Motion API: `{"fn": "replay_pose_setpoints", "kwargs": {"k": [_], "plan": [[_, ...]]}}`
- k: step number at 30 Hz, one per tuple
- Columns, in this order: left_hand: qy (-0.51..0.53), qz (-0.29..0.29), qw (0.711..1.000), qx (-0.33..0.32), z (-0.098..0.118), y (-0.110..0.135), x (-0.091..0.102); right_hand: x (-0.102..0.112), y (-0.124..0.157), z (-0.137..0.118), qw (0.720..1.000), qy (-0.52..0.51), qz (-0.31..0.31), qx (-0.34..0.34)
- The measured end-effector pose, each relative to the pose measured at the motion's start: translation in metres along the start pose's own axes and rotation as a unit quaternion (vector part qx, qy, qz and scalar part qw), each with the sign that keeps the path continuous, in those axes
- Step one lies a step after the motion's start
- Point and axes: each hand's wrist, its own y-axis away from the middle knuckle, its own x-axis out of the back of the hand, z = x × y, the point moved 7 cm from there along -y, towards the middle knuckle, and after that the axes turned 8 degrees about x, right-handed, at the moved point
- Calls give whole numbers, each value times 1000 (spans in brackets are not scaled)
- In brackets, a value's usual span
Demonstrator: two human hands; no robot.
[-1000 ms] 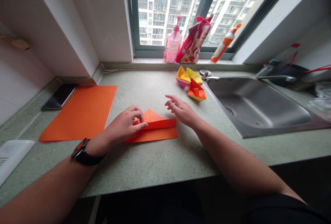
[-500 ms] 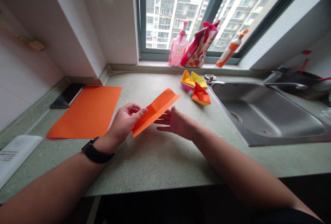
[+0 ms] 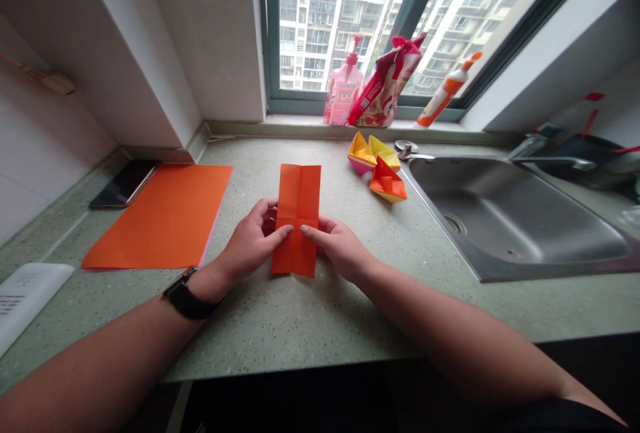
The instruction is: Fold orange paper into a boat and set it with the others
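Farthest left of the sink (image 3: 505,203), at the counter's edge, lay a white flat device (image 3: 25,293). A dark phone (image 3: 125,183) lay nearer the sink than that, close to the wall. A flat orange sheet (image 3: 160,216) lay just beside the phone on the sink's side.

The left hand (image 3: 247,243), with a black watch (image 3: 187,293) on its wrist, was closed on the folded orange paper (image 3: 297,216). Its thumb pressed the front face and its fingers were tucked behind. The paper, a long creased strip, stood on end between the two hands, well left of the sink and over the speckled counter. Whether its lower edge touched the counter could not be told. The right hand (image 3: 340,246) gripped the strip's sink-side edge the same way, thumb in front and fingers behind.

Just left of the sink's near corner sat two yellow paper boats (image 3: 375,151) with an orange paper boat (image 3: 387,183) in front of them. On the sill behind the sink's left end stood a pink pump bottle (image 3: 344,89), a red pouch (image 3: 383,83) and a leaning orange-capped bottle (image 3: 447,89).
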Motion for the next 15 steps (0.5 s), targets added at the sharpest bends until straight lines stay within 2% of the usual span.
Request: {"fn": "replay_pose_setpoints", "kwargs": {"k": [4, 10, 15], "plan": [[52, -9, 998, 27, -5, -3, 0, 3, -1, -1, 1000, 26, 3, 11], [-9, -22, 999, 36, -4, -4, 2, 3, -1, -5, 998, 47, -5, 31], [2, -50, 999, 23, 2, -1, -3, 0, 0, -10, 994, 87, 0, 62]]}}
